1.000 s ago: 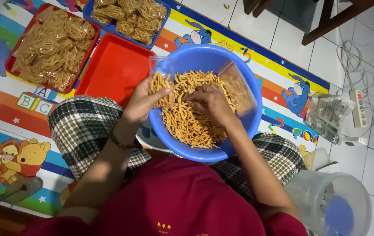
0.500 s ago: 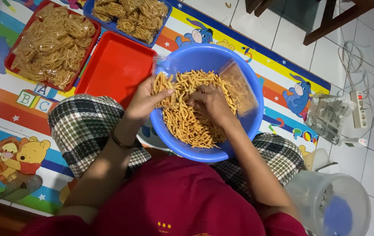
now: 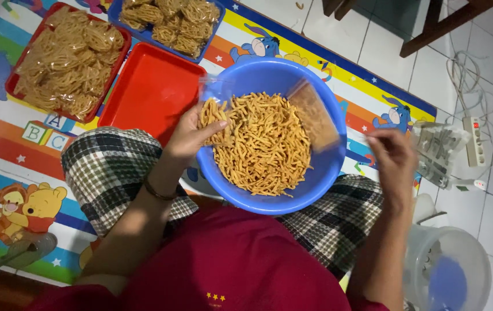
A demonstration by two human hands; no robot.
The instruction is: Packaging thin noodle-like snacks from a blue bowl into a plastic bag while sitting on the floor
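Note:
A blue bowl [image 3: 327, 167] full of orange snack sticks [image 3: 263, 147] rests on my lap. My left hand [image 3: 189, 138] is at the bowl's left rim, gripping a small clear plastic bag [image 3: 213, 109] partly filled with the sticks. My right hand [image 3: 395, 158] is outside the bowl to the right, blurred, with nothing visibly in it. It hovers beside a pile of clear plastic bags [image 3: 437, 151] on the floor. A flat clear scoop-like piece [image 3: 315, 115] leans against the bowl's inner right wall.
An empty red tray [image 3: 151, 89] lies left of the bowl. Behind it are a red tray [image 3: 13, 78] and a blue tray [image 3: 117, 8], both holding bagged snacks. A power strip [image 3: 475, 141] and a clear tub [image 3: 450, 276] are on the tiles at right.
My right hand has left the sticks in the bowl and swung out to the right towards the pile of bags. My left hand still holds its bag at the rim.

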